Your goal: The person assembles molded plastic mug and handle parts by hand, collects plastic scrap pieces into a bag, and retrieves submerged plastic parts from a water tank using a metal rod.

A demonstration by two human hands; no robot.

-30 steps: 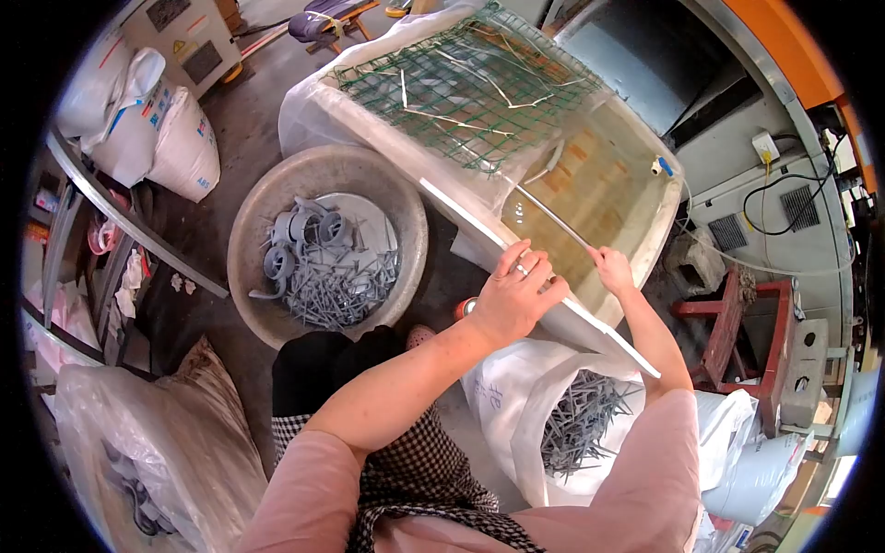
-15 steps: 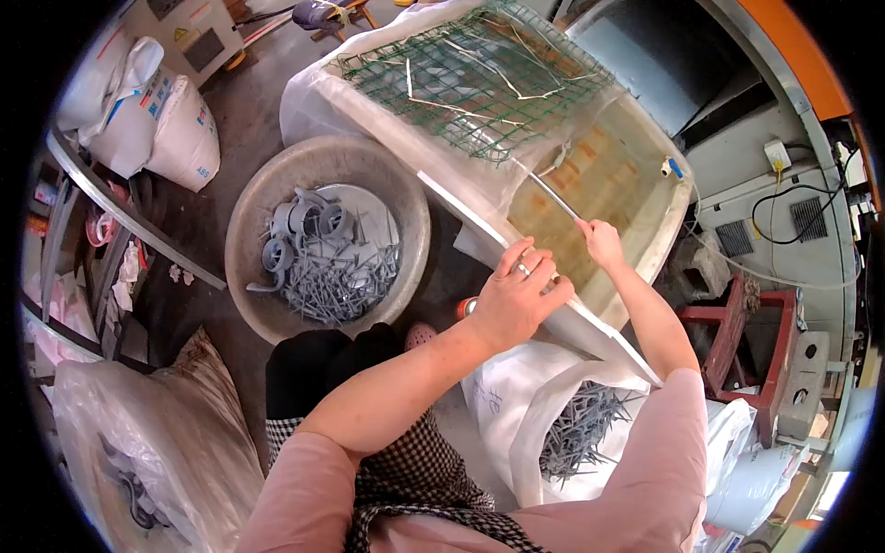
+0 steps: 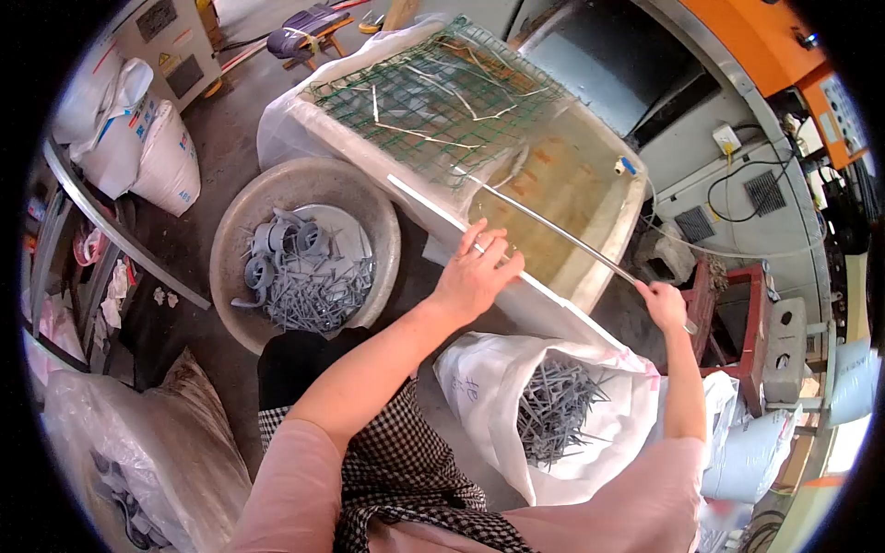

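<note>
My right hand (image 3: 664, 304) is closed round the near end of a long thin metal rod (image 3: 562, 231). The rod slants over the water tub (image 3: 604, 281), its far end at the edge of a green mesh (image 3: 415, 106); what that end touches is unclear. My left hand (image 3: 473, 279), with a ring on one finger, lies on the tub's near rim, fingers curled over it. Cloudy water (image 3: 544, 207) shows in the tub's uncovered part. Below my hands, an open white sack (image 3: 484, 378) holds many grey plastic sticks (image 3: 558, 405).
A round basin (image 3: 230, 286) with grey plastic rings and sticks stands on the floor at left. Full sacks (image 3: 166, 166) and a curved metal rail (image 3: 120, 226) lie beyond it. A clear plastic bag (image 3: 83, 415) is at lower left. A red frame (image 3: 751, 359) stands at right.
My right hand has drawn back toward me and to the right with the rod, so more of the rod shows. My left hand stays on the rim. The view has shifted slightly.
</note>
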